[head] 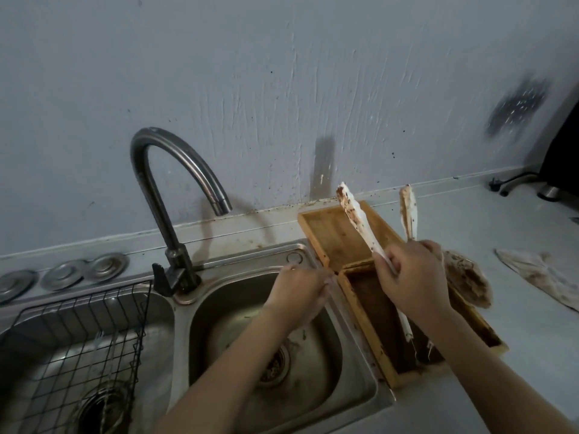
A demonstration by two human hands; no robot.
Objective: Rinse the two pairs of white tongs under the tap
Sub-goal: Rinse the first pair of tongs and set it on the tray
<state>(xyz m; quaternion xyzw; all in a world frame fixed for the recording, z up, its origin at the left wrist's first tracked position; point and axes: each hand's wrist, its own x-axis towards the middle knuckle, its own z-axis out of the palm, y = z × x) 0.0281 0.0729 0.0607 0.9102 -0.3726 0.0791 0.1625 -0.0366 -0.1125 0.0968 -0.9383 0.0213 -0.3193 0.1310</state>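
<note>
We see a grey plaster wall [282, 73] behind a pale counter [488, 233], and set into the counter a steel double sink [354, 380] with a dark curved tap [163, 195] rising between its basins. A black wire rack [78, 336] sits in the left basin. Just right of the sink lie two open wooden boxes [338, 233], stained dark inside, end to end along the counter. A soiled cloth [551, 277] lies farther right.

Our right hand [413, 280] hovers over the boxes, fingers curled tight around the white tongs [357, 214]; their stained arms fan upward and apart, one toward the wall, one more upright, and a white end trails below the wrist. We cannot tell whether this is one pair or both. A brown-smeared rag [466, 277] bunches just behind that hand.

Our left hand [300, 286] reaches over the right basin near its far rim, well below and right of the spout, knuckles toward us; we cannot tell whether it holds anything.
</note>
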